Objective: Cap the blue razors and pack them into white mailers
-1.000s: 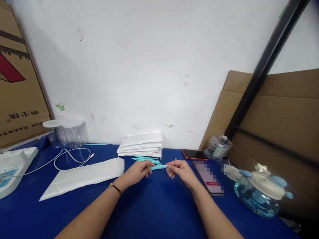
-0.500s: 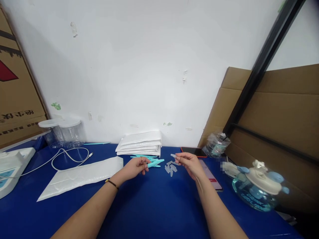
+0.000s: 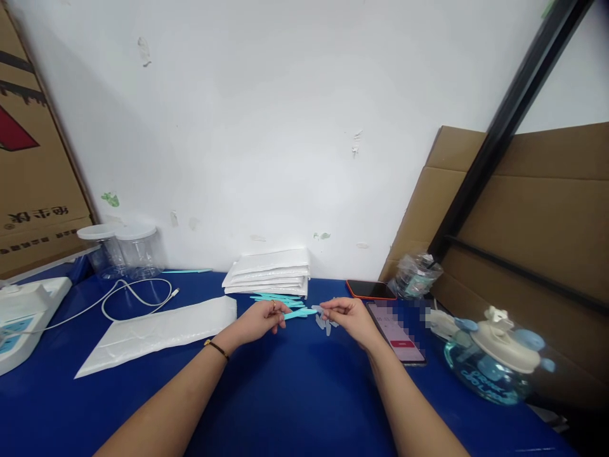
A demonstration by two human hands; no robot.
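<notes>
My left hand (image 3: 264, 317) is closed, thumb and fingers pinching a slim turquoise eyebrow razor (image 3: 299, 313) that points right. My right hand (image 3: 349, 317) is closed in a pinch on a small translucent blade cap (image 3: 318, 309). The cap and the razor's tip meet or nearly meet; I cannot tell whether the tip is inside. Several more turquoise razors (image 3: 276, 297) lie in a loose pile just behind my left hand. Loose translucent caps (image 3: 327, 326) lie on the blue table (image 3: 295, 393) under my right fingers, partly hidden by them.
A stack of white padded mailers (image 3: 269, 270) stands against the wall; a single mailer (image 3: 157, 336) lies left. Two phones (image 3: 371, 290) lie right, near a teal-clear bottle (image 3: 490, 362) and a plastic-wrapped jar (image 3: 416, 276). A white cable (image 3: 137, 285) and lidded clear jars (image 3: 140, 254) are left.
My right hand has moved left with the cap, bringing it to the tip of the razor. My left hand stays nearly in place, with the razor turned slightly flatter.
</notes>
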